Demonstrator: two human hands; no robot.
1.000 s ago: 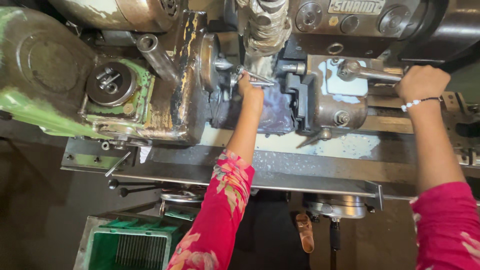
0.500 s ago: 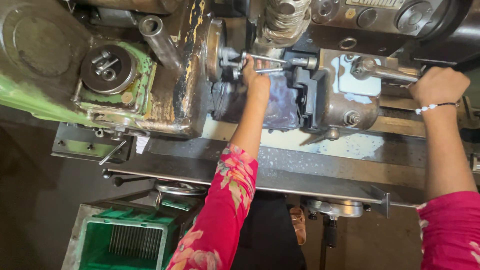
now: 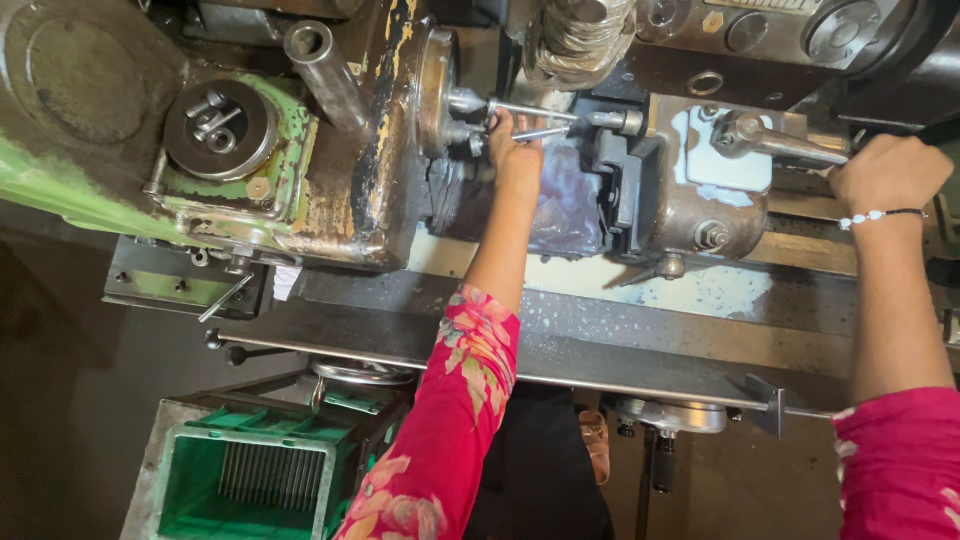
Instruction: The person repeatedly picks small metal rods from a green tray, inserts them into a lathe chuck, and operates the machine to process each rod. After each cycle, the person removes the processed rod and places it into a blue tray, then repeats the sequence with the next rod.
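Head view looks down on an old lathe, read from its left end to its right. At the far left sits the green headstock [image 3: 90, 190], its paint chipped and oily, with a round dark cap [image 3: 218, 128] on top that carries a few bolts. Just right of it a short steel tube [image 3: 322, 60] sticks up at a tilt. Below, near the floor, stands a green crate [image 3: 250, 480] with a grille inside it.

Next comes the chuck [image 3: 437, 90], seen edge-on, with a thin metal rod [image 3: 530, 110] running out of it to the right, level with the bed. The left hand [image 3: 515, 150] reaches up from a pink flowered sleeve [image 3: 455, 430] and is closed around the rod just beside the chuck, fingers curled over it; a second short rod lies against the fingers. Under the hand the machine is wet with bluish-white coolant [image 3: 575, 215].

Right of the hand is the dark tool block [image 3: 625, 185], then the rounded grey carriage [image 3: 700, 200] splashed with the same coolant. A steel lever [image 3: 785, 145] runs from the top of the carriage to the right. The right hand [image 3: 890, 172], a bead bracelet [image 3: 880, 215] at its wrist, is closed in a fist over the far end of that lever. Along the bottom runs the flat grey bed rail [image 3: 620, 355].
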